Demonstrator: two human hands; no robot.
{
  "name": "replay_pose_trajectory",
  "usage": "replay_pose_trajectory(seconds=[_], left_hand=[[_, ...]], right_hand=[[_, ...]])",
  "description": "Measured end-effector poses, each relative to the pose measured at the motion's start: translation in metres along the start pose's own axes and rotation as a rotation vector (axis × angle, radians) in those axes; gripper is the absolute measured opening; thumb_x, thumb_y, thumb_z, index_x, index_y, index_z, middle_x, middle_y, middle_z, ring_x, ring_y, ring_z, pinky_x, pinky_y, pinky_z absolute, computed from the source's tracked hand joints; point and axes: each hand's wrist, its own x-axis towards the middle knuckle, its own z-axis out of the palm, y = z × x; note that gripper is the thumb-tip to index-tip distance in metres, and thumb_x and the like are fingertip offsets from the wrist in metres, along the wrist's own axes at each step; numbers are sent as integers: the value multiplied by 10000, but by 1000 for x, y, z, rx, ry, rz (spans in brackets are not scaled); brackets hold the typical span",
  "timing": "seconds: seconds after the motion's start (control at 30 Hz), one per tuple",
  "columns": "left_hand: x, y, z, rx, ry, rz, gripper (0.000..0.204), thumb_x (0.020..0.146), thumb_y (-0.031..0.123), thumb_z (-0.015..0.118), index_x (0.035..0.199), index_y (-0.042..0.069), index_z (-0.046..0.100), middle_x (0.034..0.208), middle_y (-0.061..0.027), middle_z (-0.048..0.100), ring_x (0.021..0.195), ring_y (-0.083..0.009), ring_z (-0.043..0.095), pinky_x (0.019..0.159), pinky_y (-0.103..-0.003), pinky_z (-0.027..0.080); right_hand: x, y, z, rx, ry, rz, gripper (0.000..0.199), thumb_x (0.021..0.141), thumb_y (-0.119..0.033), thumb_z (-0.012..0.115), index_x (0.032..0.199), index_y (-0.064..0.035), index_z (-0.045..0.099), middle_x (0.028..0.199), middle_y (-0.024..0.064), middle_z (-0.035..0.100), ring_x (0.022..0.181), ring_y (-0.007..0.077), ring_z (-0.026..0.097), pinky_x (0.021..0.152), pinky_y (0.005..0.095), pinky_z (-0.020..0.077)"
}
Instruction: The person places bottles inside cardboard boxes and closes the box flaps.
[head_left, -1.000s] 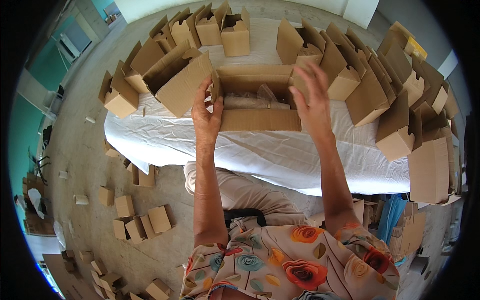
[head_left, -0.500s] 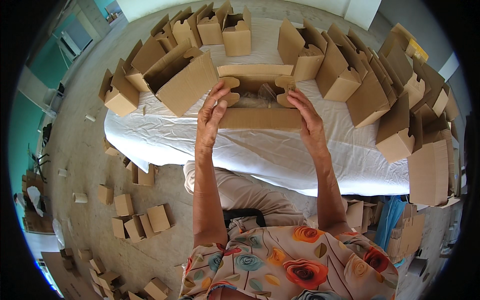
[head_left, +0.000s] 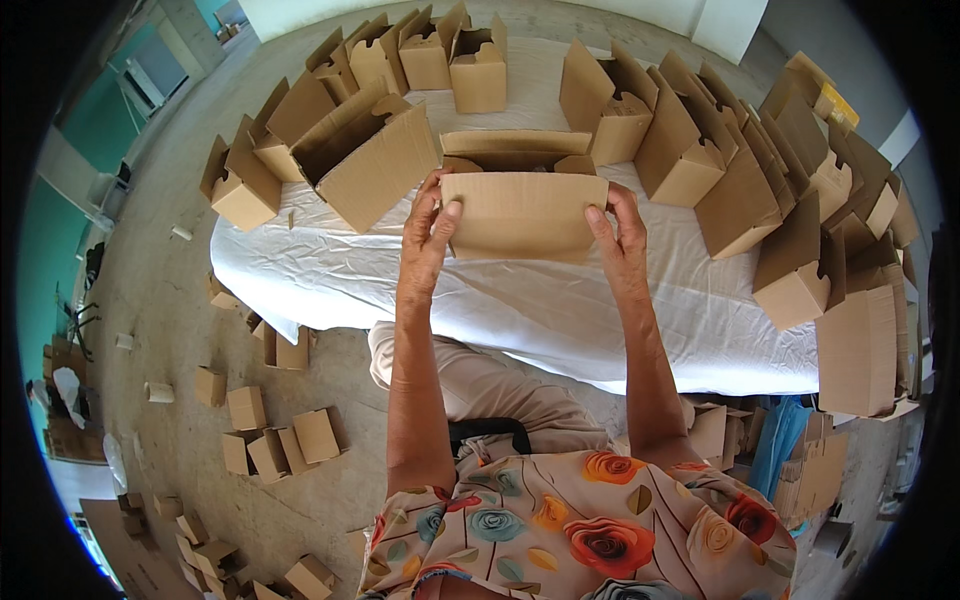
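Note:
A brown cardboard box (head_left: 522, 215) is between my hands at the middle of the table. Its near side faces me, its far flap stands up, and the top looks partly open; little of the inside shows now. My left hand (head_left: 428, 225) grips the box's left end, thumb on the near face and fingers behind. On the right end, my right hand (head_left: 620, 230) holds in the same way, thumb in front. Just left of it stands a larger open box (head_left: 375, 165), tilted, and another open box (head_left: 610, 120) is behind it to the right.
A white cloth (head_left: 330, 270) covers the table, creased along the front. Several open boxes (head_left: 478, 75) line the far side, and more crowd the right side (head_left: 740, 200). Small boxes (head_left: 268, 455) lie on the floor at left. Flattened cardboard (head_left: 812, 475) leans below the table at right.
The box has tipped so its near side rises and hides the clear plastic seen inside before. My thumbs have moved from the end flaps onto the near face.

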Motion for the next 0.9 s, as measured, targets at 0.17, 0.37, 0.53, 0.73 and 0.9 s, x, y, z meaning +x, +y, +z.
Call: replay_pose_trajectory(seconds=[0.17,0.37,0.53,0.73,0.9], left_hand=[[3,4,6,-10,46,20,441,896,331,563,1267,107,483,1289,-43,481,1218,-212,384,1056,-366,263],[8,1,10,39,64,100,417,842,151,474,1257,109,458,1265,-33,432,1160,-203,383,1041,-352,264],[7,0,15,68,107,108,487,826,115,442,1312,118,412,1241,-49,421,1148,-209,358,1033,-352,259],[6,-2,18,153,164,129,464,851,143,423,1315,130,446,1264,-79,386,1190,-211,339,1046,-351,244],[7,-4,10,147,57,145,392,859,142,428,1237,118,526,1269,-126,368,1225,-256,327,1044,-354,270]], right_hand=[[8,-9,5,142,33,62,558,794,-67,583,1325,-91,411,1269,60,489,1039,178,457,836,286,412],[25,1,-3,251,-122,154,691,736,12,547,1388,-131,367,1316,29,430,963,150,411,767,242,391],[32,8,-3,101,-164,93,589,728,38,522,1286,-148,495,1214,33,472,978,157,419,800,254,398],[30,22,10,-108,-183,-170,452,733,-11,559,1161,-155,559,1295,107,377,1204,261,403,985,347,361],[32,-6,-6,-20,-389,40,479,695,-155,700,1154,-180,562,1390,131,290,1303,312,310,1037,412,329]])
